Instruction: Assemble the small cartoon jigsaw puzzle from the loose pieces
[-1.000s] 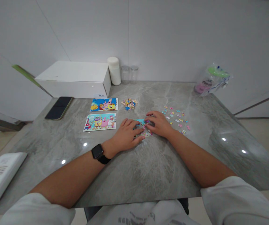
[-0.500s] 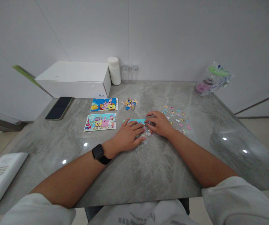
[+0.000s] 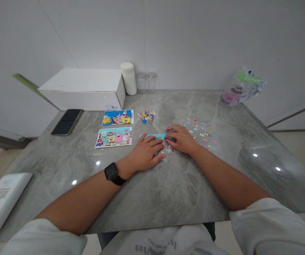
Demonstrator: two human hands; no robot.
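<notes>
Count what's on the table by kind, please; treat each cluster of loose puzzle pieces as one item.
Picture cards: 2
Clear jars: 2
Loose-piece clusters: 2
Part-built puzzle: 1
White box: 1
White bottle: 1
Phone: 1
Plastic bag: 1
White flat pack: 1
Total: 12
</notes>
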